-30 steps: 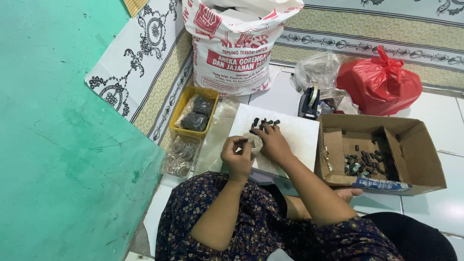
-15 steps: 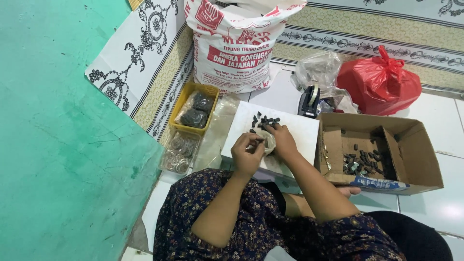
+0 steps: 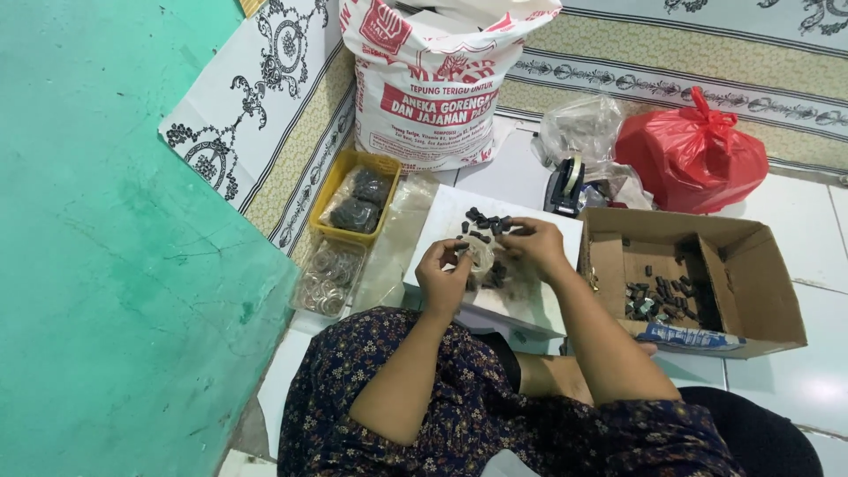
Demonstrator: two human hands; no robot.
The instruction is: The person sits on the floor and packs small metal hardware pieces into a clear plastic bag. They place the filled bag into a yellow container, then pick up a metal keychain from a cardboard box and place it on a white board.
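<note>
The left hand [image 3: 444, 276] and the right hand [image 3: 535, 246] meet over a white board [image 3: 530, 305] that lies flat in front of the seated person. Between them sits a small clear ring [image 3: 481, 254], like a roll of tape; the left fingertips pinch its near side, and the right fingers curl down at its far edge. Whether the right hand grips anything is too small to tell. The ring looks to be tilted with its opening facing up toward the camera, but its exact lean is unclear. Small dark pieces [image 3: 487, 222] lie scattered on the board just beyond the hands, with more under them; they point every which way, with no common axis.

The board rests on a white tiled floor [image 3: 795, 238]. Right of it an open cardboard box [image 3: 760, 291] holds more dark pieces. Left of it stand a yellow tray [image 3: 332, 190] with bagged parts and a clear bag of rings [image 3: 325, 278]. Farther back are a printed sack [image 3: 433, 88], a tape dispenser [image 3: 565, 184], a red bag [image 3: 693, 150] and a patterned mat [image 3: 618, 62]. A green wall [image 3: 106, 265] runs along the left.
</note>
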